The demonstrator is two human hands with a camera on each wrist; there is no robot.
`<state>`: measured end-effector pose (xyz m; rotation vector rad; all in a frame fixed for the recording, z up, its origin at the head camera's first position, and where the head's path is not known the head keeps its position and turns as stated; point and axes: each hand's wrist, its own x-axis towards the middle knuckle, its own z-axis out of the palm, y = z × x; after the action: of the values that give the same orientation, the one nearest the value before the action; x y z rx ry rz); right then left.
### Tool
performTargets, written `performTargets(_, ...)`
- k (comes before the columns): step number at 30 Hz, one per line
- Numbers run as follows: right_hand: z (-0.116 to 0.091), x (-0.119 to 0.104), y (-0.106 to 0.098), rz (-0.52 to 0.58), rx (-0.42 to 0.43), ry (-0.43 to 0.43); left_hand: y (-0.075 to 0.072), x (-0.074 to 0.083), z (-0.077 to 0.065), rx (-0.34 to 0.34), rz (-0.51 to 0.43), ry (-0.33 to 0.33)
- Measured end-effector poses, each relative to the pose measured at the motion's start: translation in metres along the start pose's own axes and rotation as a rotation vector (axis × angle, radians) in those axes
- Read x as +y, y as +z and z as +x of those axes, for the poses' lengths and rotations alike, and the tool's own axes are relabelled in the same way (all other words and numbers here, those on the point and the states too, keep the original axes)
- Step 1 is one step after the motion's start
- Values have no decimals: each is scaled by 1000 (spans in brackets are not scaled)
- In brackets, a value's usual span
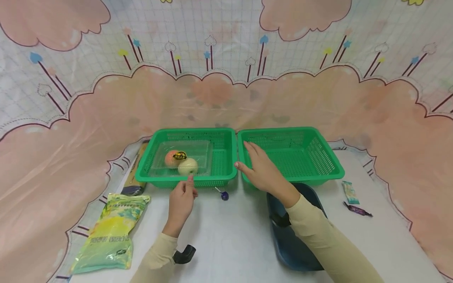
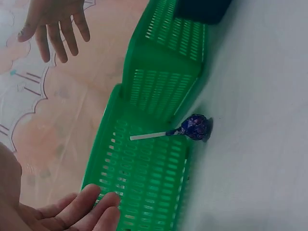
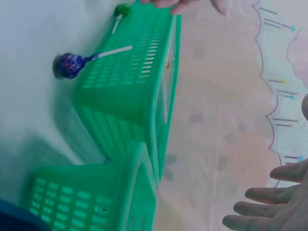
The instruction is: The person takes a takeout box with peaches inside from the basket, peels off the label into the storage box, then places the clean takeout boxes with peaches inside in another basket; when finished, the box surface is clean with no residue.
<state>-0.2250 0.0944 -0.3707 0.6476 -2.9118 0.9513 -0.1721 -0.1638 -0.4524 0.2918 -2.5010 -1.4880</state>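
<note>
My left hand (image 1: 182,198) is at the front rim of the left green basket (image 1: 223,179), thumb up and fingers loosely bent around nothing. Inside that basket lies a clear plastic box (image 1: 203,147) with a reddish peach-like fruit (image 1: 171,159) and a pale round fruit (image 1: 187,168). My right hand (image 1: 260,169) hangs over the left end of the right green basket (image 1: 327,176), fingers spread and holding nothing. Between the hands, a purple-wrapped lollipop (image 2: 196,127) lies on the table before the left basket. Beside the left hand, a green lollipop (image 3: 122,10) shows in the right wrist view.
A dark blue bin (image 1: 293,243) stands under my right forearm. At the left lie a yellow-green bag (image 1: 109,236) and a brown package (image 1: 136,173). To the right are a pale green wrapped packet (image 1: 350,192) and a purple-wrapped candy (image 1: 357,209). Patterned cloth (image 1: 226,98) rises behind the baskets.
</note>
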Motion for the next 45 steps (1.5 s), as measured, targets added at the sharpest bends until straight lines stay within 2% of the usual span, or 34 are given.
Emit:
performTargets(7,13,-5,3,142,-15,44,8,-13,9,-65,-194,-194)
performTargets(10,21,-12,7,219,-24,58,9,-17,14,-80,-240,-236)
performTargets(16,35,-26,20,260,-45,97,10,-22,19,-87,-329,-274)
performTargets(23,51,-30,35,296,-60,137,13,-24,25,-85,-413,-301)
performTargets(28,58,-29,43,306,-102,190,16,-25,27,-104,-471,-317)
performTargets(34,65,-27,58,322,-153,246,17,-28,29,-125,-489,-340)
performTargets(39,70,-24,76,276,-176,288,17,-29,31,-123,-478,-341)
performTargets(45,77,-24,93,224,-151,278,15,-30,32,-112,-456,-330)
